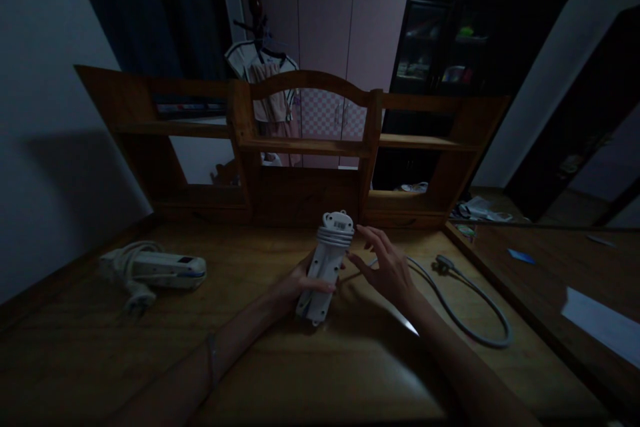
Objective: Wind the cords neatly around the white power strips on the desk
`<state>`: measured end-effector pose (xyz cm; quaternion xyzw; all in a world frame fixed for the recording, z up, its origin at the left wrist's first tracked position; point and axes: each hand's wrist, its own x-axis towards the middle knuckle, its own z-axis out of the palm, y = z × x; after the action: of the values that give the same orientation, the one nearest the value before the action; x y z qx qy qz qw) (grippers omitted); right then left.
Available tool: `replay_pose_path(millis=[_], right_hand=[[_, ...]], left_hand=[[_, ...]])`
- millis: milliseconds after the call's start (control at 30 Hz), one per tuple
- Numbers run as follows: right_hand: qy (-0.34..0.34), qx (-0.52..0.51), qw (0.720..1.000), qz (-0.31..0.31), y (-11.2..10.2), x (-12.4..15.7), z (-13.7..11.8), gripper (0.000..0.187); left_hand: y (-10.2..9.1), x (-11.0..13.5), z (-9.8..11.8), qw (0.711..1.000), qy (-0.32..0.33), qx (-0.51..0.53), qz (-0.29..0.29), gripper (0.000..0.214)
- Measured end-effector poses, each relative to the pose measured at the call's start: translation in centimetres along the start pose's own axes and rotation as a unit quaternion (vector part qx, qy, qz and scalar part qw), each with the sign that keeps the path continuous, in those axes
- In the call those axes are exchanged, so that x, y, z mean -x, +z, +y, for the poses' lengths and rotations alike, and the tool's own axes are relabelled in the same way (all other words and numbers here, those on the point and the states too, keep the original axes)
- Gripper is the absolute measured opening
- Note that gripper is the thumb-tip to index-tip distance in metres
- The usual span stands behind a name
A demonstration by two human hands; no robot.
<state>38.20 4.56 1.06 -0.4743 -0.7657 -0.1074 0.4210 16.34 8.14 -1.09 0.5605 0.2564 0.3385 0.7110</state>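
Observation:
My left hand [307, 280] is wrapped around the lower part of a white power strip [325, 273], which is tilted up over the desk with its screw-dotted back toward me. Several turns of grey cord [336, 237] are wound around its upper end. Beside the wound end, on the right, is my right hand [387, 267], its thumb and fingers apart; whether a fingertip touches the strip is hard to see. The loose cord [450, 310] runs behind my right hand and loops across the desk to a plug [443, 265].
A second power strip [167, 270] with its cord wrapped around it lies at left on the wooden desk [240, 380]. A wooden shelf unit [305, 145] rises along the back. On the lower brown surface at right are white paper [603, 323] and a blue card [521, 256].

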Motion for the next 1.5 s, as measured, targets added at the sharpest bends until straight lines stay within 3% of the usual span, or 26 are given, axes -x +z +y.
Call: replay_pose_path(millis=[100, 300, 433, 600, 833, 1067, 1200, 1500], right_hand=[[-0.002, 0.002, 1.0, -0.002, 0.2, 0.1, -0.5, 0.057], [0.003, 0.014, 1.0, 0.01, 0.7, 0.4, -0.6, 0.037], [-0.008, 0.012, 1.0, 0.024, 0.4, 0.5, -0.2, 0.031], [-0.039, 0.015, 0.998, 0.054, -0.2, 0.3, 0.3, 0.03], [-0.045, 0.011, 0.998, 0.044, -0.1, 0.6, 0.4, 0.031], [0.017, -0.024, 0.999, 0.018, 0.6, 0.7, 0.4, 0.033], [0.026, -0.014, 0.999, 0.017, 0.6, 0.6, 0.6, 0.029], [0.046, -0.061, 0.997, 0.002, 0.7, 0.6, 0.8, 0.027]], left_hand=[[-0.2, -0.3, -0.4, 1.0, -0.001, 0.008, 0.008, 0.063], [0.1, 0.0, 0.0, 0.999, -0.012, -0.023, -0.039, 0.068], [0.7, 0.0, 0.4, 0.998, -0.006, -0.04, -0.037, 0.071], [1.0, -0.3, 0.7, 0.998, -0.004, -0.06, -0.028, 0.071], [0.9, 0.0, 0.8, 0.998, -0.007, -0.058, -0.033, 0.076], [0.9, 0.1, 0.0, 1.0, -0.008, -0.028, -0.01, 0.074], [0.9, 0.1, 0.3, 0.999, -0.008, -0.037, -0.031, 0.072], [1.4, 0.3, 0.6, 0.999, 0.006, -0.036, -0.008, 0.097]])
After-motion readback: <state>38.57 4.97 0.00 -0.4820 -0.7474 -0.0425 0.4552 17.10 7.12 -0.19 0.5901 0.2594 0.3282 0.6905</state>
